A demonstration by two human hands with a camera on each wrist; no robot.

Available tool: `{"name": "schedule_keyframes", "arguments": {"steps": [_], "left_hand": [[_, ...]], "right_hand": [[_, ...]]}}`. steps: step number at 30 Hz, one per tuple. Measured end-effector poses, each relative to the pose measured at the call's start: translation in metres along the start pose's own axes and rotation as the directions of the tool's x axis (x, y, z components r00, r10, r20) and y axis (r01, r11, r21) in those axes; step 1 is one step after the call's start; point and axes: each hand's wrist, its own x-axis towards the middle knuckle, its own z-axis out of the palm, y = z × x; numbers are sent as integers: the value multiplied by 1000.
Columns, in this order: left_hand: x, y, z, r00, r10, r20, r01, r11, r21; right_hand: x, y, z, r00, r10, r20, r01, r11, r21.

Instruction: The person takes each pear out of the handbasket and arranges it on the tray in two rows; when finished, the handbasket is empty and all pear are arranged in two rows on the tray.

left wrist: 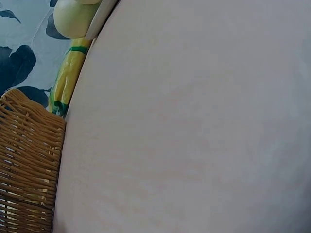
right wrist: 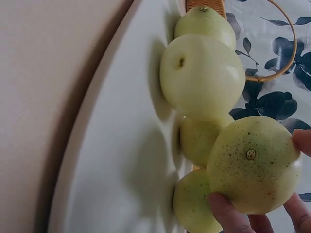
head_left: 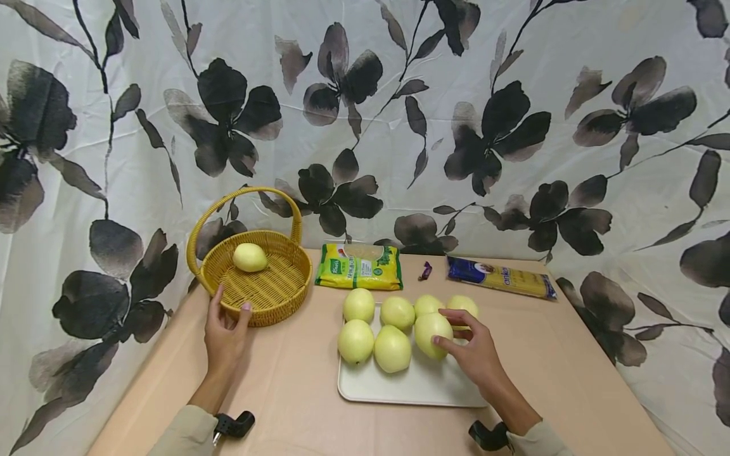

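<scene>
My right hand (head_left: 473, 351) grips a small pale green melon (right wrist: 255, 167) between thumb and fingertips, above the right side of a white tray (head_left: 410, 389). Its end with a round scar and dark specks faces the right wrist camera. Several similar melons (head_left: 392, 349) sit on the tray, grouped towards its far side. At the left stands a woven basket (head_left: 291, 297) with a tall handle; one melon (head_left: 249, 258) lies inside. With thumb and fingers spread, my left hand (head_left: 224, 345) touches the basket's near left rim. The left wrist view shows the basket's woven side (left wrist: 29, 165) but no hand.
Behind the tray lies a yellow and green packet (head_left: 359, 267). Beside it are a small purple wrapped sweet (head_left: 425, 271) and a blue and yellow pasta packet (head_left: 502, 277). A floral curtain (head_left: 399, 126) hangs along the back of the light table (head_left: 296, 392).
</scene>
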Motion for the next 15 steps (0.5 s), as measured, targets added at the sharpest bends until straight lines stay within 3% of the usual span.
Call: {"name": "schedule_keyframes", "arguments": {"steps": [8,15], "left_hand": [[2,-2,0,1000,0,3,0,1000,0],[2,-2,0,1000,-3,10,3,1000,-14]], "right_hand": [[-7,3,3,999,-7,-51,4,998,-62],[-14,9,5,999,-18,-45,15,997,-70]]}}
